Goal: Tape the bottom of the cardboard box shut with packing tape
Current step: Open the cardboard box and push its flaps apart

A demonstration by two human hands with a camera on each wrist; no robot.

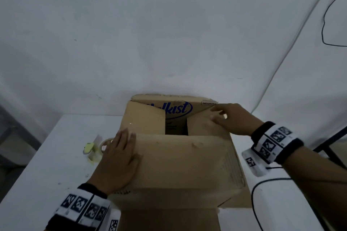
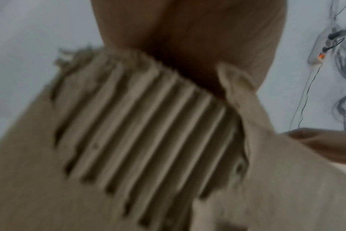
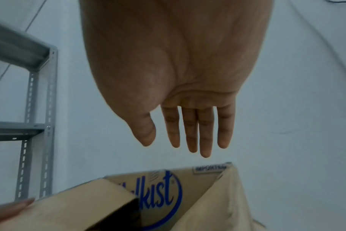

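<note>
Cardboard box (image 1: 180, 155) sits centre-bottom on the desk (image 1: 62, 165), flaps part-folded. Left hand (image 1: 118, 157) flat on near flap, right hand (image 1: 231, 118) fingers straight on right flap. Tape roll (image 1: 93, 148) (half hidden) just left of box.

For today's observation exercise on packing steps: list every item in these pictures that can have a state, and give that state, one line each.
cardboard box: on the white table, flaps part folded, dark gap open in the middle, no tape on it.
near flap: folded down flat.
far flap: standing up, not folded.
tape roll: lying on the table left of the box, untouched.
left hand: flat, pressing the near flap's left end.
right hand: fingers straight, on the right flap.
</note>
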